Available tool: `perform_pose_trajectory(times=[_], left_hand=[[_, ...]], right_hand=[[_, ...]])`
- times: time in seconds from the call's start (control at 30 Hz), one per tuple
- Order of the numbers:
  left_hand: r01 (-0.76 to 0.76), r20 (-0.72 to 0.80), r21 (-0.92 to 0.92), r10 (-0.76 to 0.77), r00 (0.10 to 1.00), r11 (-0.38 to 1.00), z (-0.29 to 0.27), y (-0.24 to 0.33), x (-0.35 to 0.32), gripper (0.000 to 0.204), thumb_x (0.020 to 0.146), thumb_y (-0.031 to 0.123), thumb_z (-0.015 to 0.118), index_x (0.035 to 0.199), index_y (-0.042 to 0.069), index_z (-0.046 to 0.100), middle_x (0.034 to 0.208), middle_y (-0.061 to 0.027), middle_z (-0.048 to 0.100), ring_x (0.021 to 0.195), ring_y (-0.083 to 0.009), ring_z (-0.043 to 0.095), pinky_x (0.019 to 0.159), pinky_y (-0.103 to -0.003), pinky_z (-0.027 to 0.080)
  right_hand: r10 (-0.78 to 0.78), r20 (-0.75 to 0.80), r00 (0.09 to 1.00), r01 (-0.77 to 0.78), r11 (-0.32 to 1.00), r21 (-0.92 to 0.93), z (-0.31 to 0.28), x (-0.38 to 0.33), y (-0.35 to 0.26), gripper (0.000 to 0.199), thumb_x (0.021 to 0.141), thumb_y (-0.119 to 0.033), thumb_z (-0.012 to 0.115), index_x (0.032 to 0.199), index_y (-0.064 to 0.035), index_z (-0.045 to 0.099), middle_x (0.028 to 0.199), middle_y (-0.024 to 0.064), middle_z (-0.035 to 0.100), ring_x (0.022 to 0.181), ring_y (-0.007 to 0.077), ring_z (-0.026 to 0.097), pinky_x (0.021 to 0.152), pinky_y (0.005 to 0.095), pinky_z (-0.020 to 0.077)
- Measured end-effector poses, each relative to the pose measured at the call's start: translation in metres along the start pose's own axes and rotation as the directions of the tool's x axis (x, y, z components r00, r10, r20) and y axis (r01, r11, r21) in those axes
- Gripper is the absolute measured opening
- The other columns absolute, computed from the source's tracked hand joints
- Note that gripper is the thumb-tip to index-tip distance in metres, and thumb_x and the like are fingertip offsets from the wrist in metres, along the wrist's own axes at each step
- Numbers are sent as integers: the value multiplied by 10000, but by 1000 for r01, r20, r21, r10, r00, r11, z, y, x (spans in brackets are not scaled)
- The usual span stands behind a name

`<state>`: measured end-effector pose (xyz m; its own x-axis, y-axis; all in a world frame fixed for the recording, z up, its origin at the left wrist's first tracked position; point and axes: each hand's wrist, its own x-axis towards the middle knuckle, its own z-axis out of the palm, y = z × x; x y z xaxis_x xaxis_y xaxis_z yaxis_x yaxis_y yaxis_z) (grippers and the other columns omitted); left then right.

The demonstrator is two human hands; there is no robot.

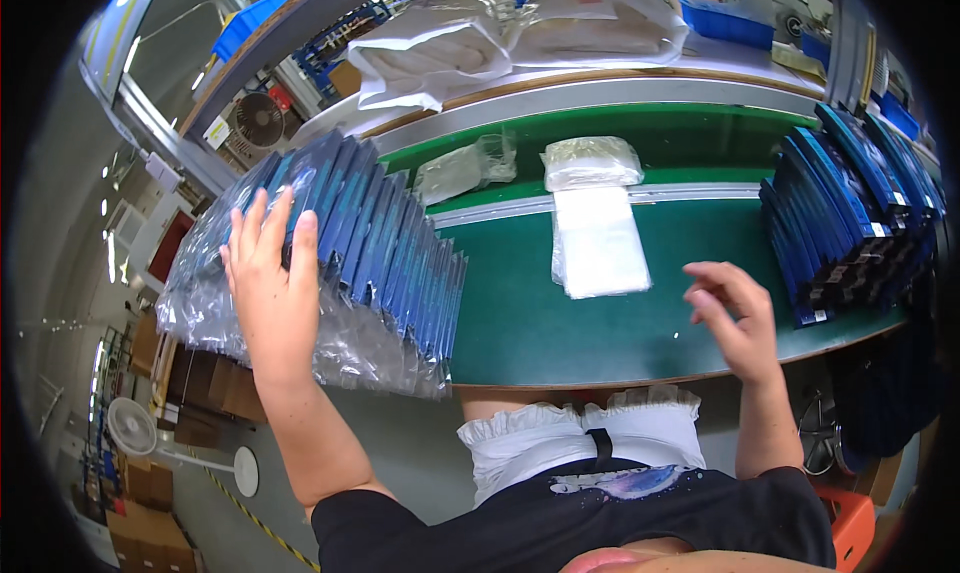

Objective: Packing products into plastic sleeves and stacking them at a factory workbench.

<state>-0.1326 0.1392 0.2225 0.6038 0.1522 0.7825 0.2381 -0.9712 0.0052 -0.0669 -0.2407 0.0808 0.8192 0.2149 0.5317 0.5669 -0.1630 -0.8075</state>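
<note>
My left hand (272, 263) lies with its fingers spread against a row of flat blue boxes in clear plastic bags (372, 235) at the table's left. Loose bag ends hang from the row's near side. Over the right half of the green table, my right hand (738, 313) hovers with bent, parted fingers and nothing visible in them. Between the hands lies a stack of clear plastic bags (602, 241). Behind it is a bundle of folded clear bags (592, 161). Stacked blue boxes (835, 198), without loose bag ends, stand at the right.
A crumpled clear bag (450, 173) lies at the table's back. Above the green table (520, 343) runs a shelf (735, 81) with large white bags (430, 51) and a blue bin (728, 23). A fan (132, 426) stands on the floor at left; an orange stool (848, 523) is at lower right.
</note>
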Motion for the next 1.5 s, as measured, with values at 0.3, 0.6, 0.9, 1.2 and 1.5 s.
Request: perform_pose_trajectory(times=[0.3, 0.6, 0.9, 1.2, 1.5], left_hand=[[-675, -491, -484, 466, 736, 557, 61, 97, -60, 304, 661, 6, 685, 959, 60, 672, 924, -52, 604, 907, -224, 567, 776, -380, 436], [-360, 72, -767, 628, 775, 531, 182, 124, -114, 277, 813, 132, 656, 1090, 116, 648, 1186, -93, 586, 1120, -300, 532, 939, -422, 401], [-465, 10, -704, 661, 750, 537, 210, 145, -113, 281, 748, 45, 643, 1024, 100, 656, 1082, -57, 623, 1029, -269, 560, 873, -416, 415], [-316, 117, -770, 609, 784, 554, 219, 146, -106, 180, 795, 17, 620, 968, 44, 663, 864, -83, 597, 824, -263, 579, 751, -354, 460], [-93, 160, -871, 459, 874, 483, 215, 152, -98, 128, 826, 10, 646, 951, 2, 670, 845, -94, 581, 761, -195, 583, 684, -276, 476]], right_hand=[[-222, -450, 865, 22, 912, -409, -97, 28, -27, 205, 947, -105, 550, 1107, -19, 646, 837, 21, 601, 734, 58, 554, 642, 182, 452], [-46, -85, 995, -71, 249, -966, -200, 78, 16, 464, 885, -343, 614, 1177, 17, 596, 1143, 154, 601, 1073, 295, 560, 954, 364, 409], [128, -179, 976, -216, 408, -887, -184, 77, -14, 668, 794, -516, 642, 1268, -53, 562, 1205, 199, 588, 1050, 329, 611, 981, 391, 425], [164, -244, 956, -286, 325, -901, -189, 84, 4, 836, 693, -638, 657, 1306, -82, 533, 1160, 200, 600, 1039, 314, 613, 920, 370, 461], [-184, -292, 938, 80, 939, -334, -90, 64, -49, 696, 747, -439, 672, 1251, 13, 512, 1124, 203, 596, 997, 289, 599, 884, 358, 462]])
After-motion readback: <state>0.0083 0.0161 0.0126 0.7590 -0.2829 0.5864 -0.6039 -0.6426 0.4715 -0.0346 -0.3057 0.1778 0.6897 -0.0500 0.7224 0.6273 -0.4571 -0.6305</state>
